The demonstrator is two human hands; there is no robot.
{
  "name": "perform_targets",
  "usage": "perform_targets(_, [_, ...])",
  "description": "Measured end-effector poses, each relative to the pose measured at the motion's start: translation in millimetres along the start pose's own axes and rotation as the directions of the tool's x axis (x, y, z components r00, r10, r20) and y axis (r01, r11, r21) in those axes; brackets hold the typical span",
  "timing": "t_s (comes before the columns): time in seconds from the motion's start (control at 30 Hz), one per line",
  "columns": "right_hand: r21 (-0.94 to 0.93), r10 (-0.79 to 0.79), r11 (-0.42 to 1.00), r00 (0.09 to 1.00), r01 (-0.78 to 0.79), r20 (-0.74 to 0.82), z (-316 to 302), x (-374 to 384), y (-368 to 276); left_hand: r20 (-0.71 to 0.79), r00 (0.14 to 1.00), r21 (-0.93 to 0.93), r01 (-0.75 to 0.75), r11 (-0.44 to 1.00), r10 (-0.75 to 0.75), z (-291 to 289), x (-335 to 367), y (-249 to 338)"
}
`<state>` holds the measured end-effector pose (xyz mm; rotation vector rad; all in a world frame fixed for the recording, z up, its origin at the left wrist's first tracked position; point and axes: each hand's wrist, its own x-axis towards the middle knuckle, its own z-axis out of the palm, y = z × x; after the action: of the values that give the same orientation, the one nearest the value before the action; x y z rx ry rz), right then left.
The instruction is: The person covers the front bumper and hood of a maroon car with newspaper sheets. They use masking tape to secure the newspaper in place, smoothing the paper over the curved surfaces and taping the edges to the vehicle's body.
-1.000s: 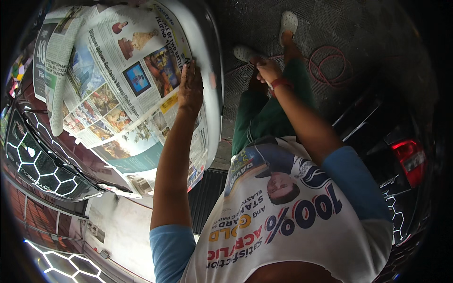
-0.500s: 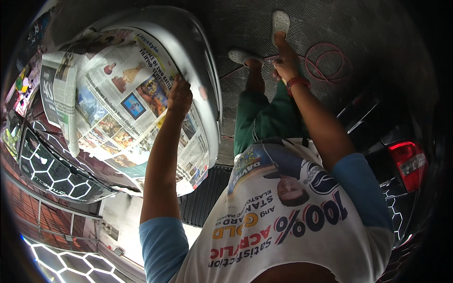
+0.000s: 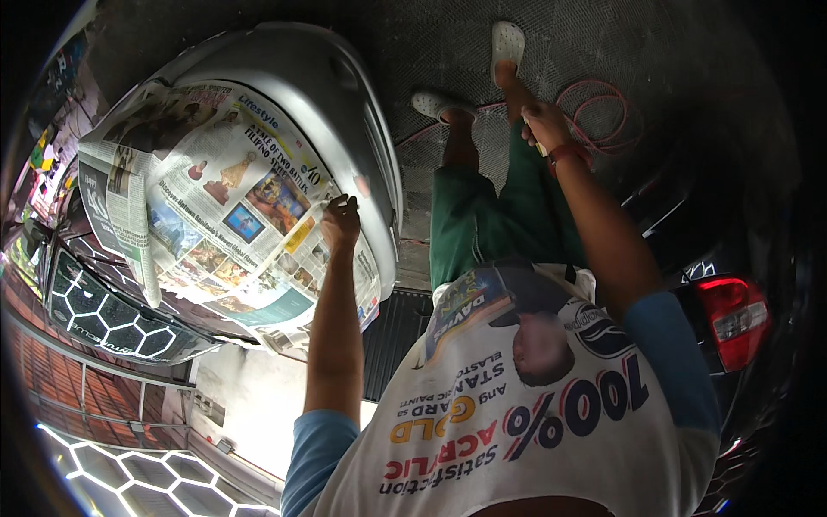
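Note:
Sheets of newspaper [image 3: 233,185] cover much of a silver-grey car body panel [image 3: 362,142] on my left. My left hand [image 3: 341,222] is over the paper's right edge, its fingers curled together close to the bare panel. Whatever lies between those fingertips is too small to make out. Held out in front of my legs, my right hand [image 3: 546,127] is closed around a small pale yellow object [image 3: 542,148], mostly hidden by the fingers.
A pink-red hose [image 3: 594,116] lies coiled on the textured dark floor [image 3: 568,52], near my pale clogs [image 3: 508,41]. To my right stands a dark car with a red tail light [image 3: 734,321]. Bright hexagonal lamps [image 3: 129,474] show at the lower left.
My left hand has moved down along the newspaper's edge, toward me. My right hand has shifted slightly to the right, and the pale yellow object shows more clearly. The view has shifted a little.

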<state>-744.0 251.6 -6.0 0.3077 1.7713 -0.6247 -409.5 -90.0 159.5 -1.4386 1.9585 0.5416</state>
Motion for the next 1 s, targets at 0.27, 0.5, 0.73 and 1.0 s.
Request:
perform_targets(0.27, [0.065,0.047,0.997,0.998,-0.050,0.049,-37,-15,-17,0.492,0.784,-0.593,-0.017,-0.805,-0.379,63,40,34])
perform_targets(0.5, [0.005,0.074,0.997,0.997,-0.074,0.031,-54,-15,-27,0.548,0.718,-0.418,-0.211,-0.884,-0.430,66,74,20])
perform_targets(0.73, [-0.053,0.016,0.998,1.000,-0.015,0.024,-57,-15,-37,0.577,0.722,-0.408,-0.151,-0.900,-0.382,71,80,-1])
perform_targets(1.0, [-0.073,0.002,0.997,0.999,0.000,0.034,-55,-28,-38,0.634,0.656,-0.369,-0.208,-0.906,-0.408,90,56,-23])
